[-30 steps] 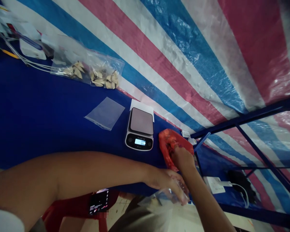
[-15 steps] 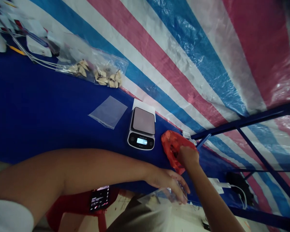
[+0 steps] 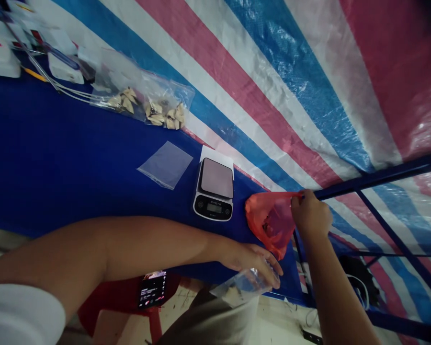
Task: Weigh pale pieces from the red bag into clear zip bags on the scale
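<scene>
Pinching a red plastic bag [image 3: 271, 220] (top edge) in right fingers [image 3: 302, 200].

Work stall: striped tarp [image 3: 258, 96], digital scale [image 3: 214, 189]

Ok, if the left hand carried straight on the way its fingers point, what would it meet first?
Probably the right forearm, just beyond the clear bag held by the left hand. The tip of the red bag lies close above that line, and depth is unclear, so it might come first.
</scene>
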Motion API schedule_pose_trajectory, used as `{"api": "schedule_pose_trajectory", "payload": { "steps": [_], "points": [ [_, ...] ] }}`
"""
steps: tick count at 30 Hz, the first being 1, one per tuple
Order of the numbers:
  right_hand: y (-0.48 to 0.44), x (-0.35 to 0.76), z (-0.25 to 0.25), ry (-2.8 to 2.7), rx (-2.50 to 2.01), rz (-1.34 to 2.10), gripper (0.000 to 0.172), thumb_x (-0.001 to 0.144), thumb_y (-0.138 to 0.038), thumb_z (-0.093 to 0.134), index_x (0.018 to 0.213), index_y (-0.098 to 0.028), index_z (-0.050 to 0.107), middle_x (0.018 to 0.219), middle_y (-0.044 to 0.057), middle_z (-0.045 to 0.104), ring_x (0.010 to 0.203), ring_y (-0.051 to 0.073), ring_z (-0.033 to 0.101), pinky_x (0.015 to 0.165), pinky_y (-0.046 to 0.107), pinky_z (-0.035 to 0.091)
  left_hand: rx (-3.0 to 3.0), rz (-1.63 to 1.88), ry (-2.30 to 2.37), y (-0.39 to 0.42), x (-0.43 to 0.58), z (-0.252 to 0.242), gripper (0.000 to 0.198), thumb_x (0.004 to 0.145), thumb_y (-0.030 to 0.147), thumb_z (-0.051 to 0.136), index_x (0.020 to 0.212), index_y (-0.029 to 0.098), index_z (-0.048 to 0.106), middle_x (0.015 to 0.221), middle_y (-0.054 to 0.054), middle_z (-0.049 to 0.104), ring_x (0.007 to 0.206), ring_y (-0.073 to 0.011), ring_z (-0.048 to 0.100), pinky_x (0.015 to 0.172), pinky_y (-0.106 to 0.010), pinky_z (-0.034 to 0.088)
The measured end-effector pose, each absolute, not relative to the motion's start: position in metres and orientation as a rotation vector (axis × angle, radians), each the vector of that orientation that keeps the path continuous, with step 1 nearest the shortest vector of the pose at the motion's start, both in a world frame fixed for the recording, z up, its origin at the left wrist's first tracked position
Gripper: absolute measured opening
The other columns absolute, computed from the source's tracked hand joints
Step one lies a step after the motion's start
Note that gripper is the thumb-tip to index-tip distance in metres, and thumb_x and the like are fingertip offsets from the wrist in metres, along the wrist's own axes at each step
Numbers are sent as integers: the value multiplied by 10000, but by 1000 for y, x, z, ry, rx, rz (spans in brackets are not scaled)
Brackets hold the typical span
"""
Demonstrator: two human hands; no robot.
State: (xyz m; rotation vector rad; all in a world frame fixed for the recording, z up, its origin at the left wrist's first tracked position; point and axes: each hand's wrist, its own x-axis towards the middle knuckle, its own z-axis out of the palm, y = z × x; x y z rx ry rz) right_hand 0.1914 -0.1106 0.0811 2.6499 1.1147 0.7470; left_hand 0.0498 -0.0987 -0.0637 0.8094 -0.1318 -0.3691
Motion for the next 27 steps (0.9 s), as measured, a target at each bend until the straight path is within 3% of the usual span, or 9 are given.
{"api": "schedule_pose_trajectory", "payload": {
  "steps": [3, 6, 8, 12, 15, 18, 21, 27],
  "points": [
    [-110, 196, 79, 1192, 2861, 828, 483, 927, -436, 550, 1265, -99, 619, 845, 189, 752, 866, 360, 713, 745, 408, 470, 814, -346, -142, -99, 49, -64, 649, 326, 154, 937, 919, 193, 675, 831, -3, 685, 789, -175, 650, 731, -316, 517],
    [-121, 202, 63, 1292, 2934, 546, 393, 921, -490, 515, 919, -150, 713, 765, 136, 739, 825, 313, 704, 721, 362, 458, 823, -369, -132, -100, 48, -62, 674, 303, 162, 945, 919, 199, 674, 850, 8, 691, 787, -158, 645, 731, -297, 520],
    [-131, 209, 49, 1364, 2912, 263, 477, 948, -518, 419, 772, -182, 708, 733, 119, 724, 784, 299, 694, 697, 358, 459, 822, -394, -113, -101, 48, -61, 695, 275, 142, 943, 915, 206, 680, 854, 15, 695, 790, -149, 641, 737, -289, 524],
    [-139, 224, 16, 1737, 2813, -43, 399, 917, -395, 415, 1021, -171, 728, 930, 106, 754, 904, 277, 691, 821, 379, 512, 822, -413, -101, -100, 47, -59, 702, 252, 125, 929, 908, 212, 695, 838, 12, 700, 763, -148, 638, 684, -273, 516],
    [-128, 231, -8, 1810, 2676, -100, 375, 854, -285, 456, 1085, -131, 707, 1048, 143, 741, 998, 283, 672, 934, 412, 501, 824, -417, -115, -101, 47, -60, 678, 284, 115, 920, 915, 212, 692, 830, 10, 699, 753, -145, 640, 687, -274, 520],
    [-110, 227, -28, 1710, 2676, -104, 479, 874, -314, 505, 1263, -74, 647, 1201, 207, 701, 1140, 325, 640, 1025, 445, 456, 827, -421, -135, -103, 49, -63, 673, 290, 112, 920, 913, 212, 685, 818, 8, 700, 756, -156, 649, 692, -284, 524],
    [-95, 213, -41, 1624, 2810, -88, 620, 943, -429, 487, 1459, -85, 501, 1263, 234, 677, 1168, 351, 644, 999, 447, 471, 842, -405, -189, -104, 51, -67, 633, 345, 156, 924, 929, 221, 688, 787, 10, 688, 725, -181, 655, 643, -301, 512],
    [-75, 194, -42, 1542, 3019, -39, 491, 1014, -399, 337, 1325, -159, 632, 1213, 184, 718, 1102, 314, 681, 930, 395, 505, 808, -428, -111, -94, 49, -61, 632, 254, 130, 939, 825, 191, 674, 842, -1, 701, 764, -156, 652, 700, -284, 521]
  ]
}}
